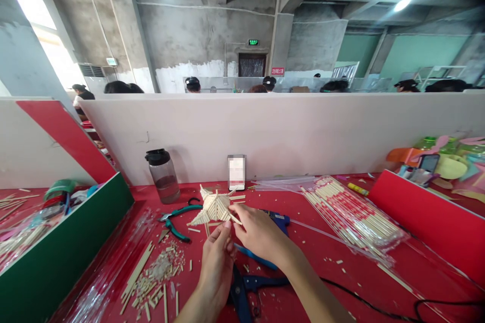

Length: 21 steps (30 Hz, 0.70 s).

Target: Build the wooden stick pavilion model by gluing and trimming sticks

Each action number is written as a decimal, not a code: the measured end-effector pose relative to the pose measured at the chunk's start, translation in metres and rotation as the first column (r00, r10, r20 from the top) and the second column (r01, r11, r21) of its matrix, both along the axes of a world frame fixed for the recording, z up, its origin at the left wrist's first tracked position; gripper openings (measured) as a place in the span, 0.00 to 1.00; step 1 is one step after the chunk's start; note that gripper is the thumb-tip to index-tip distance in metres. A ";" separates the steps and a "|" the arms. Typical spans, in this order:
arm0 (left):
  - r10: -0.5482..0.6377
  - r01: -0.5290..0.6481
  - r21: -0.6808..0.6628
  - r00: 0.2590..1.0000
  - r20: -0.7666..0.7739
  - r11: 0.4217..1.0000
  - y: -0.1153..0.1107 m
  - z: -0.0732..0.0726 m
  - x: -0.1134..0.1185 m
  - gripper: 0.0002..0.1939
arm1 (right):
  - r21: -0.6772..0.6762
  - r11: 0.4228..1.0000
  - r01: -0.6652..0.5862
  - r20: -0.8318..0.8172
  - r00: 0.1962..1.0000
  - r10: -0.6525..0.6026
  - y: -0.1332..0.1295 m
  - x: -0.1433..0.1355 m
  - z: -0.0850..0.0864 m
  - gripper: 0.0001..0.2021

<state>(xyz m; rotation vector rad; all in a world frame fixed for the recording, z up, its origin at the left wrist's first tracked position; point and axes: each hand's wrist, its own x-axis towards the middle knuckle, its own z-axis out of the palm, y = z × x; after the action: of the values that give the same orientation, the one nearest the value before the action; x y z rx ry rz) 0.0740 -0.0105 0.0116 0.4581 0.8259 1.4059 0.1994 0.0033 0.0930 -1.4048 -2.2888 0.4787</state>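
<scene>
Hold the stick star [214,207], likely light but fragile, by its edge, pinched in nearly closed left hand [219,247] and right hand [261,232].

White partition [288,128]: is walling off the far side, a bottle [162,176] and a phone [237,171] standing before it.
Bottle-to-phone gap: is opening at the back, the star of sticks [215,207] partly covering its near side.
Left of the left hand [219,245]: pliers [178,232] and stick scraps [161,268] are obstructing a low pass; a green divider [68,255] is rising beyond.
Between forearms: a dark blue tool [238,295] is lying in the way.
Right of the right hand [257,229]: red tabletop [322,257] is offering room up to the stick bundle [346,212], a cable [359,297] crossing nearer in.
</scene>
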 end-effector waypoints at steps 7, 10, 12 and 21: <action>0.017 -0.018 -0.024 1.000 -0.024 1.000 0.000 0.003 0.001 0.28 | 0.001 1.000 -0.001 -0.002 1.000 0.001 -0.001 0.000 0.001 0.17; 0.034 -0.035 -0.030 0.999 -0.033 0.999 0.000 0.004 -0.001 0.28 | -0.003 1.000 -0.004 -0.010 1.000 0.004 0.000 0.000 0.000 0.17; 0.045 -0.046 -0.041 0.999 -0.026 0.998 -0.001 0.004 -0.002 0.29 | -0.001 1.000 -0.006 -0.013 1.000 0.006 0.000 0.001 -0.001 0.17; 0.069 -0.070 -0.026 0.997 -0.041 0.997 0.002 -0.003 -0.002 0.29 | 0.002 1.000 -0.006 -0.013 1.000 0.006 0.001 0.001 -0.003 0.18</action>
<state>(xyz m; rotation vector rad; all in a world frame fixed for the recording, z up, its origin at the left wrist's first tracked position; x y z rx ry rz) 0.0722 -0.0087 0.0088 0.4411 0.8994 1.4523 0.2005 0.0042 0.0903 -1.3906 -2.2829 0.4852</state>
